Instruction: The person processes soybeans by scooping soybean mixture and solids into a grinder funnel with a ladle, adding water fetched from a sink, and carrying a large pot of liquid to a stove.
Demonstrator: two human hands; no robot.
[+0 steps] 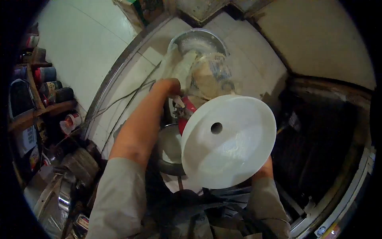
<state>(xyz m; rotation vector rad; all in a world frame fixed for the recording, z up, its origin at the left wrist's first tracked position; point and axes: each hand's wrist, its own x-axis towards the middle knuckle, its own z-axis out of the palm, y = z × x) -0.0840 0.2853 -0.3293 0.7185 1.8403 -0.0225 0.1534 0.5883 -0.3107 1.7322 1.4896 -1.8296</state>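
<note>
A large white round dish (238,147) with a dark hole in it fills the lower middle of the head view, tilted. My right hand (266,169) grips its lower right edge from behind, fingers mostly hidden. To the left, my left hand (169,87) is curled closed beside a clear plastic bag (179,65); what it holds cannot be made out. A beige printed sack (207,77) lies against a metal basin (199,34) dusted with white powder. Between my left hand and the dish a red object (188,104) shows partly.
Below my left hand stands a round metal pan (170,147). Jars and cans fill a wooden shelf (59,108) at the left. A thin cable (129,95) crosses the tiles. At the right are a dark recess (314,139) and a beige panel (314,36).
</note>
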